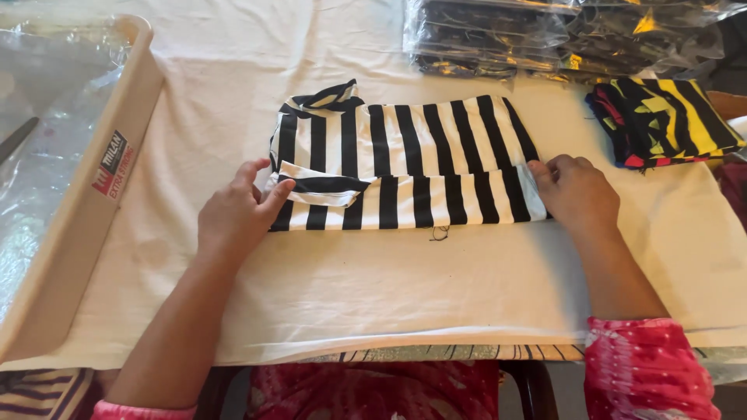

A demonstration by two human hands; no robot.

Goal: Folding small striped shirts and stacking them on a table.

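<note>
**Lower fold of the striped garment held at both ends**

A black-and-white striped garment [405, 159] is laid flat on the white cloth [389, 288] that covers the table, and every other place is given here from that garment. Its near long edge is turned up over itself into a narrow band. At the garment's left end, the left hand [237, 214] is closed loosely on the folded corner, the thumb pressed over a dark-edged hem and the fingers curled at the edge. At the right end, the right hand [572, 190] is pinched shut on the band's corner, knuckles up.

For a clean fold, the band is best kept level along its length, so that the stripes of the turned part are matched to those beneath. Both corners are best drawn gently apart before anything is let go, so that slack is taken out. A loose thread [440, 232] lies just below the band's near edge and may be picked off.

To the left of the garment a beige plastic tray [85, 202] is set; to the right, well apart, a folded yellow, red and black striped garment [661, 120]; beyond it, stacked clear bags of clothing [498, 35].
</note>
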